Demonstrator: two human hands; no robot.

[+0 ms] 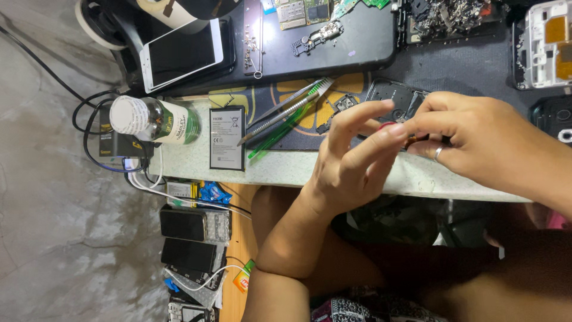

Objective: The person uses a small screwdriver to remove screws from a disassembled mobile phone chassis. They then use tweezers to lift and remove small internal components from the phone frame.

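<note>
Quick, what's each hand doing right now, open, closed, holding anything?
Left hand: open, fingers spread, fingertips touching a small red-tipped part.
Right hand: fingers pinched shut on that same small part.

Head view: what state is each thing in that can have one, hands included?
Left hand: fingers spread, touching the small red part.
Right hand: pinching the small red part.
Bottle: lying on its side, white cap on.
Phone battery: out of any phone, flat on the table.
White phone: screen dark.
Phone frame: opened, lying flat.
</note>
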